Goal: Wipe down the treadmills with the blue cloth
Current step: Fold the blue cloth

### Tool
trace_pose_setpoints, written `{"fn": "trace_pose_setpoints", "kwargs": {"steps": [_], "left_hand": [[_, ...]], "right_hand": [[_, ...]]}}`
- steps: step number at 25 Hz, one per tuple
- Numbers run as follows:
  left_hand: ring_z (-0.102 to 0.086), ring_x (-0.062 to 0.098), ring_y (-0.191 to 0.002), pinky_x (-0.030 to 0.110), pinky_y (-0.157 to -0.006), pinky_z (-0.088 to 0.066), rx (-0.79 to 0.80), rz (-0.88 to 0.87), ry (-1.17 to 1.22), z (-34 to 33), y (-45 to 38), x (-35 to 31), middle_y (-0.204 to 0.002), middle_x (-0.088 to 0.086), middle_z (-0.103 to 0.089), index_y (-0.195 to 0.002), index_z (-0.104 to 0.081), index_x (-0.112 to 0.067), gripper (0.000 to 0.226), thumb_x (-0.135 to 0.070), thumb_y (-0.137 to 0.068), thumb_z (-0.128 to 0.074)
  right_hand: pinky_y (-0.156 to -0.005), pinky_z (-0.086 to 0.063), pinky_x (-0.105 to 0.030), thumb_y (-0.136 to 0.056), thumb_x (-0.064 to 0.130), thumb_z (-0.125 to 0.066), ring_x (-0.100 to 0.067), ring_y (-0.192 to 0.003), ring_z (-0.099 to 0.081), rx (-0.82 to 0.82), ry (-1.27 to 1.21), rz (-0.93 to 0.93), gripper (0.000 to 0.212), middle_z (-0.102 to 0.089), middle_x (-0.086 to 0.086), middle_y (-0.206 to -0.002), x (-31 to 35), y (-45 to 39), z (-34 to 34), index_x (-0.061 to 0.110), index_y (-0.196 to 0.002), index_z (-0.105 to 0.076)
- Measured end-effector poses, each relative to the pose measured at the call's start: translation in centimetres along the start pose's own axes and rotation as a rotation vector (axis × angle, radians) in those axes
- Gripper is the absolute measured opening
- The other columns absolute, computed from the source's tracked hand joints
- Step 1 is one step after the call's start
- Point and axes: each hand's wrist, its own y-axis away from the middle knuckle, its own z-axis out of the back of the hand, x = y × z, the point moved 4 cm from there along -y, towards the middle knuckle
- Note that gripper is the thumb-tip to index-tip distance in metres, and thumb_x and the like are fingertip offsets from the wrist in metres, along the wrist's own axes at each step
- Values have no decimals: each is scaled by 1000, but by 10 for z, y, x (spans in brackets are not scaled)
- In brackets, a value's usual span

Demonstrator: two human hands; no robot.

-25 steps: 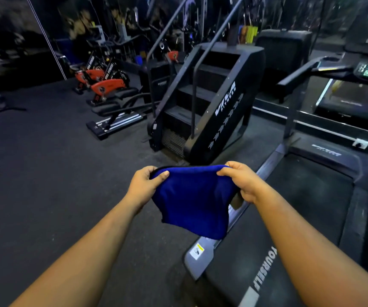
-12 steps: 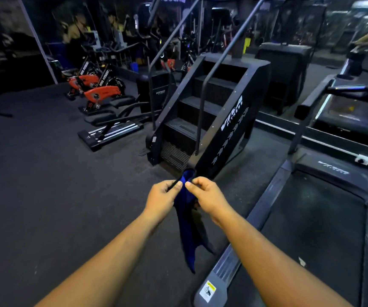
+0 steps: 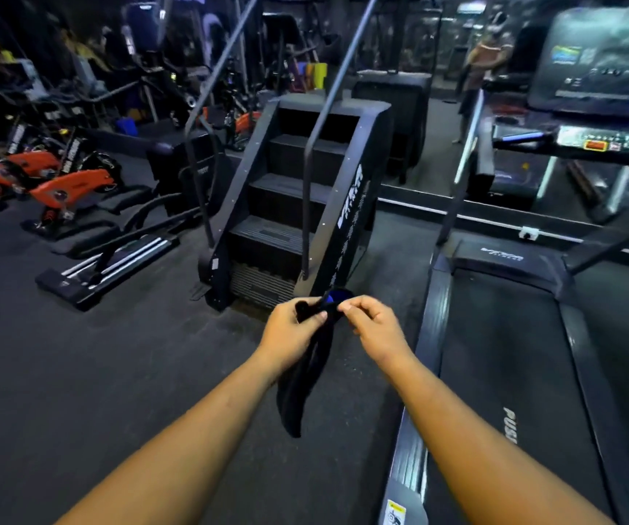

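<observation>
The blue cloth (image 3: pixel 305 377) hangs folded and narrow below my hands and looks almost black in the dim light; a bright blue patch shows at its top. My left hand (image 3: pixel 290 335) grips the cloth's upper edge. My right hand (image 3: pixel 375 329) pinches the same edge right beside it, fingertips nearly touching the left. To the right lies a treadmill (image 3: pixel 502 373) with a black belt and a grey side rail (image 3: pixel 411 449). Its console (image 3: pixel 597 140) stands at the upper right.
A black stair-climber machine (image 3: pixel 298 206) stands straight ahead, just beyond my hands. Orange exercise bikes (image 3: pixel 63 187) and an elliptical (image 3: pixel 116 255) sit at the left. A mirror at the back right shows a standing person (image 3: pixel 485 66). Dark rubber floor (image 3: pixel 78 373) spreads to the left.
The cloth, held spread wide between my hands a second ago, has been folded together and now hangs narrow. My hands came together at its top edge. The view shifted right toward the treadmill.
</observation>
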Motion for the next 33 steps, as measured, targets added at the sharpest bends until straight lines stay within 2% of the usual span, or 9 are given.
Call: {"fn": "trace_pose_setpoints", "kwargs": {"steps": [4, 8, 12, 14, 18, 23, 28, 30, 33], "left_hand": [[-68, 21, -96, 41, -94, -54, 139, 42, 346, 1, -66, -31, -103, 14, -74, -107, -72, -9, 20, 0, -94, -59], [-71, 23, -91, 37, -81, -59, 130, 85, 534, -7, -147, -58, -99, 12, -75, -103, -71, -12, 13, -16, -96, -60], [-68, 20, -111, 33, -87, -57, 326, 271, 611, -28, -197, -15, -119, 8, -72, -123, -62, -13, 47, -45, -89, -54], [-64, 20, -116, 33, -95, -53, 466, 385, 509, -44, -214, 18, -123, 4, -70, -125, -61, -16, 47, -42, -87, -56], [-62, 32, -120, 47, -109, -44, 493, 294, 439, -71, -290, 46, -123, 18, -68, -126, -61, -4, 32, -13, -95, -60], [-66, 25, -111, 36, -97, -53, 474, 132, 277, -95, -404, 77, -115, 12, -71, -116, -60, -11, 19, -9, -98, -59], [-71, 23, -95, 39, -87, -57, 524, 62, 119, -103, -508, 109, -97, 6, -75, -103, -65, -12, 21, -25, -88, -72], [-71, 22, -88, 37, -82, -58, 530, 32, 60, -112, -543, 108, -90, 4, -74, -99, -63, -14, 21, -22, -85, -77], [-70, 14, -86, 34, -83, -57, 603, 43, 69, -137, -585, 91, -90, 1, -72, -124, -50, -22, 58, -27, -77, -84]], "right_hand": [[-103, -44, -26, -87, 36, -72, -8, -125, -49, 93, -11, -103, 70, -47, 9, -139, -29, -35, 1, 28, -146, -35], [-104, -50, -37, -97, 13, -59, -19, -119, -63, 120, -218, -6, 29, -67, -7, -128, -27, -102, -6, 16, -126, -60], [-95, -55, -44, -95, 14, -63, -30, -110, -68, -92, -525, 29, 26, -72, -16, -116, -4, -175, 6, 7, -121, -65], [-91, -57, -43, -95, 20, -64, -28, -106, -70, -170, -575, -60, 25, -74, -15, -111, 0, -222, 20, 9, -118, -66], [-94, -55, -42, -95, 28, -65, -25, -115, -65, -137, -405, -285, 37, -68, -13, -126, -29, -301, 52, 15, -129, -57], [-76, -51, -29, -92, 30, -69, -12, -97, -70, -55, -79, -455, 38, -73, 3, -114, -91, -349, 79, 20, -127, -58], [-69, -54, -26, -101, 19, -55, -12, -78, -71, -489, -285, -385, 18, -76, -7, -99, -101, -405, 88, 10, -109, -68], [-76, -58, -36, -99, 25, -55, -17, -85, -71, -680, -203, -362, 17, -75, -9, -101, -102, -428, 98, 13, -103, -67], [-92, -56, -45, -93, 36, -63, -18, -98, -69, -872, -45, -335, 22, -73, -7, -107, -91, -455, 118, 18, -105, -61]]}}
